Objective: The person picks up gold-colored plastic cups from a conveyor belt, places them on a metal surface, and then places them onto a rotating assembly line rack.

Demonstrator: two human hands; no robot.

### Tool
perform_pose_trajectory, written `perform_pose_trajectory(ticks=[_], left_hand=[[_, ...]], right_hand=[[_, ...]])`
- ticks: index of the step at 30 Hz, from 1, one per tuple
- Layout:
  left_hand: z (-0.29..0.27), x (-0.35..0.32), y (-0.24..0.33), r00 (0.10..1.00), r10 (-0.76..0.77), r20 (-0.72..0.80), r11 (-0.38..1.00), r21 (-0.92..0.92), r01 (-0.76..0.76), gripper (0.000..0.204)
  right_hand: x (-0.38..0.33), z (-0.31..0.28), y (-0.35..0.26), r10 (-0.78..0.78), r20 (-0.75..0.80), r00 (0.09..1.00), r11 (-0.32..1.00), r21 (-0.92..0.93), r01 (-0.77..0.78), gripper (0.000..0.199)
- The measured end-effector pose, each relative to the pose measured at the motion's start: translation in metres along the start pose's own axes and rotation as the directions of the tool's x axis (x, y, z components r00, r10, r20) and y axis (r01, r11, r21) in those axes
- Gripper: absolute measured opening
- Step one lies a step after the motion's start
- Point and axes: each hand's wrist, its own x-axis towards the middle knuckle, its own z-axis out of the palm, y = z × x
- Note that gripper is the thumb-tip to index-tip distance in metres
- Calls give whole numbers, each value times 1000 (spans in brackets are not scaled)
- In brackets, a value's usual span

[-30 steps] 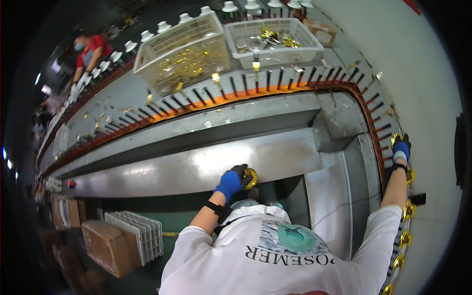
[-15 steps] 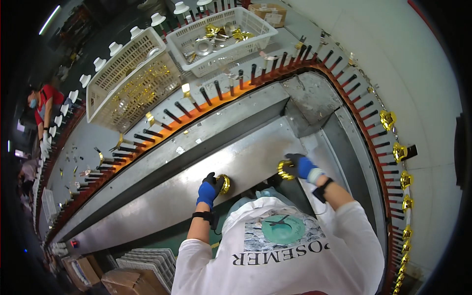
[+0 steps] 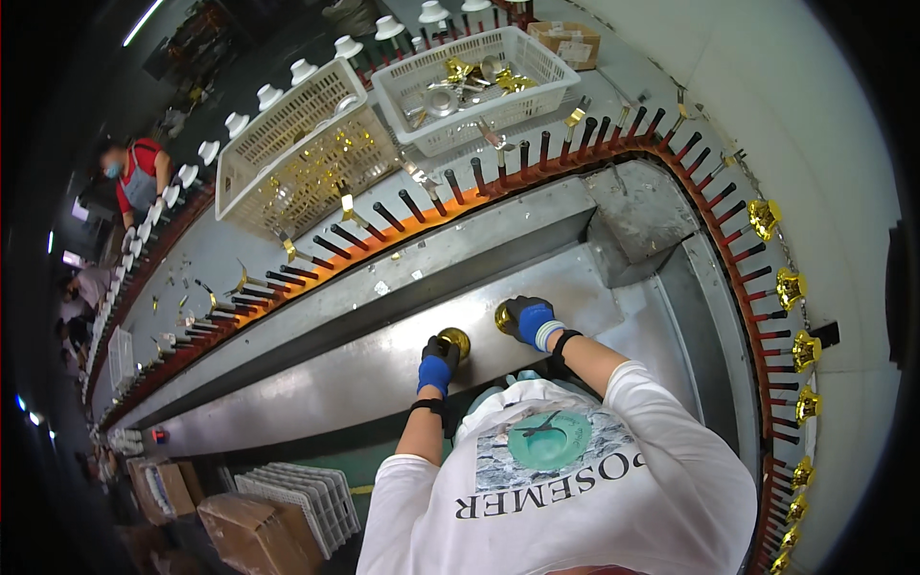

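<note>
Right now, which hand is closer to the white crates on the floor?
Left. The left hand is above and right of the white crates; the right hand is farther right and higher.

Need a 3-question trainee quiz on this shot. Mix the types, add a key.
1. True or false: the left hand and the right hand each hold a gold part.

2. Multiple choice: what colour are the cups at the picture's far right?
a) blue
b) gold
c) white

3. Fill in: in the picture, the carton on the bench stands to the ____ of the crate beside it.

Key:
1. True
2. b
3. right
</note>
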Motion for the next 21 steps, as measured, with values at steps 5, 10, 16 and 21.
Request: perform_pose_trajectory(ticks=[5, 10, 16, 21], left_hand=[[2, -14, -4, 984, 12, -178, 998, -61, -23, 72], [23, -36, -70, 971, -181, -158, 963, -230, 142, 86], [45, -94, -116, 922, -367, 125, 917, -118, 381, 90], [71, -132, -144, 842, -506, 187, 706, -471, 529, 79]], right_hand=[[-24, 19, 47, -20, -122, 992, 994, 106, 33, 52], [-55, 36, 85, 60, 5, 998, 976, 209, -60, 52], [-98, 71, 114, 205, 229, 951, 970, 81, -229, 58], [-77, 72, 111, 238, 394, 888, 965, 12, -264, 59]])
